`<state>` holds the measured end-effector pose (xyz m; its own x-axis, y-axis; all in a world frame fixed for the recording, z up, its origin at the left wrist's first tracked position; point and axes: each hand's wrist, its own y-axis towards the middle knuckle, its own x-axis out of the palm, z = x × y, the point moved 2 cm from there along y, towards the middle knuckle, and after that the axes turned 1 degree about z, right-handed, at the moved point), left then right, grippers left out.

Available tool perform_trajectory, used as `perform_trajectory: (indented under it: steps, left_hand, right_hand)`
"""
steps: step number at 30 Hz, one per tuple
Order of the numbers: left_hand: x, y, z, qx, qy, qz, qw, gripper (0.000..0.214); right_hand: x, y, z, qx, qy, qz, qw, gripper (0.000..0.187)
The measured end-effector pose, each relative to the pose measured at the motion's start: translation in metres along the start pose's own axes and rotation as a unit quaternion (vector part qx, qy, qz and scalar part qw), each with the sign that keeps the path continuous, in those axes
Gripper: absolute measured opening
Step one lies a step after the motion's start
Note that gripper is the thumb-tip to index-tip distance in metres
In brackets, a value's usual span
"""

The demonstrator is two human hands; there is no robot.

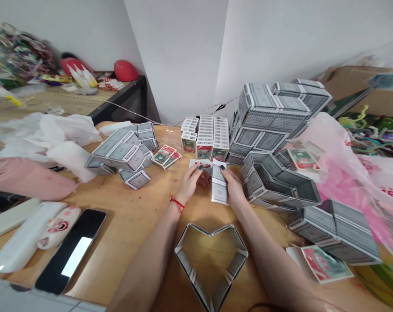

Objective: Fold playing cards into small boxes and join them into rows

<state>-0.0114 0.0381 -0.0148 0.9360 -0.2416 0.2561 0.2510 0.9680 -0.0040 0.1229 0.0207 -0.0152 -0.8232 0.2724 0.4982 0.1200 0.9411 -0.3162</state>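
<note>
My right hand [232, 185] grips a folded strip of grey-backed playing cards [219, 184], thumb on its upper edge. Just left of it, my left hand [194, 178] hovers with bent fingers apart, close to some white-faced cards [196, 163] lying behind; whether it touches them is hard to see. Between my forearms stands a heart-shaped frame of joined playing cards [181, 255], its middle open to the table. Beyond my right wrist sits another angular card frame [277, 184].
Rows of boxed card decks [204, 149] stand at the back. Stacked card blocks [274, 108] rise to the right, with another card structure [121, 151] at left. A phone [71, 251] lies front left. Pink plastic bags [339, 173] crowd the right side.
</note>
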Motion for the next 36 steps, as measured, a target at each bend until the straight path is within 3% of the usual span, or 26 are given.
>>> perform_trajectory:
  steps: [4,7,13,22,28,36]
  left_hand:
    - [0.002,0.0,0.005,0.012,0.034,0.026,0.999,0.024]
    - [0.004,-0.001,0.004,0.011,0.041,0.025,0.999,0.019]
    - [0.005,-0.001,-0.003,-0.021,-0.001,0.04,0.999,0.023]
    - [0.006,0.0,-0.005,-0.03,-0.036,0.046,0.998,0.021]
    - [0.004,-0.001,-0.006,-0.013,0.023,0.059,0.998,0.02]
    - [0.007,-0.001,-0.004,-0.004,0.026,0.074,0.997,0.018]
  right_hand:
    - [0.007,-0.004,0.003,-0.113,-0.112,-0.061,0.985,0.025]
    - [0.008,-0.005,0.004,-0.151,-0.185,-0.078,0.968,0.022]
    - [0.005,-0.003,0.004,-0.141,-0.2,-0.087,0.966,0.021]
    - [0.005,-0.004,0.007,-0.085,-0.106,-0.123,0.983,0.023]
    - [0.005,-0.003,0.003,-0.116,-0.152,-0.119,0.974,0.021]
    - [0.005,-0.002,0.002,-0.156,-0.193,-0.091,0.964,0.021]
